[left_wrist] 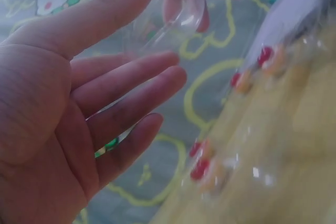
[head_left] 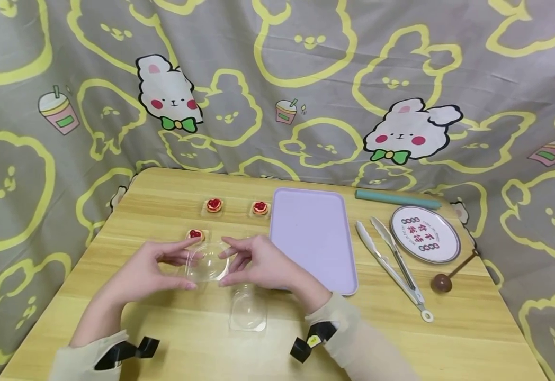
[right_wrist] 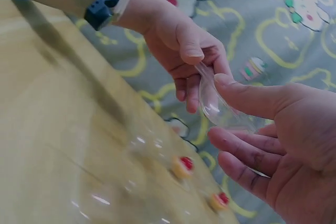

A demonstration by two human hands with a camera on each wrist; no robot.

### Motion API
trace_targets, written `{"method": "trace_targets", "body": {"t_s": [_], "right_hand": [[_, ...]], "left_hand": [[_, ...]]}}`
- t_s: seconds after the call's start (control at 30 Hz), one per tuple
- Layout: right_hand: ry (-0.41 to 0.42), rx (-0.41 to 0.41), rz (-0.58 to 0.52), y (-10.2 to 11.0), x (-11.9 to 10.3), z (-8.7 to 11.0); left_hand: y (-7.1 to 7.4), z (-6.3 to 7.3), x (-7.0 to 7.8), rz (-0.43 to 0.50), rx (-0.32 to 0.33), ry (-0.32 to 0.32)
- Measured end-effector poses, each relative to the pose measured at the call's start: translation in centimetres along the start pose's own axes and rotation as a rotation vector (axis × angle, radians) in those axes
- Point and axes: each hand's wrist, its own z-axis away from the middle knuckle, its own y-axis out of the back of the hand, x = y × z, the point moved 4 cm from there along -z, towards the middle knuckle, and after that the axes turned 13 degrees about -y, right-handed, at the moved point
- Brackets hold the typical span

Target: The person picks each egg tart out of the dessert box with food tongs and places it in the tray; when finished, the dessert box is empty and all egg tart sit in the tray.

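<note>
Both hands hold a clear plastic case (head_left: 208, 266) with a rounded bulge, raised above the table. My left hand (head_left: 151, 267) pinches its left edge between thumb and fingers. On the opposite edge, my right hand (head_left: 258, 263) grips it the same way; the right wrist view shows the case (right_wrist: 211, 100) between the two hands. Below it on the table lies another clear plastic case (head_left: 249, 315). A small tart with a red top (head_left: 195, 235) sits just behind the left fingertips. Farther back are a second tart (head_left: 214, 205) and a third tart (head_left: 260, 207), each on clear plastic.
A lilac tray (head_left: 313, 238) lies right of the right hand. Beyond it are metal tongs (head_left: 392, 262), a white plate with red writing (head_left: 425, 234), a brown ladle-like spoon (head_left: 442, 282) and a teal rod (head_left: 396, 199). A patterned curtain (head_left: 239, 53) hangs around the wooden table (head_left: 187, 338).
</note>
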Motion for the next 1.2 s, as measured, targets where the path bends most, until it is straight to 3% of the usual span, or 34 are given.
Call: {"method": "trace_targets", "body": {"t_s": [0.23, 0.53, 0.67, 0.9, 1.2], "right_hand": [[-0.040, -0.053, 0.110, -3.5, 0.6, -0.2], [-0.035, -0.076, 0.389, -6.1, 1.2, 0.1], [-0.065, -0.067, 0.482, -6.6, 1.6, -0.1], [-0.088, -0.033, 0.638, -6.8, 2.0, -0.6], [-0.098, -0.035, 0.684, -7.0, 1.9, -1.0]], "left_hand": [[-0.6, 4.1, -0.4, 0.027, -0.014, 0.010], [-2.9, 7.8, -1.3, 0.154, -0.043, 0.039], [-3.6, 8.4, -1.6, 0.177, -0.061, 0.041], [-3.9, 8.5, -2.3, 0.187, -0.034, 0.080], [-3.7, 8.9, -2.5, 0.167, -0.004, 0.082]]}}
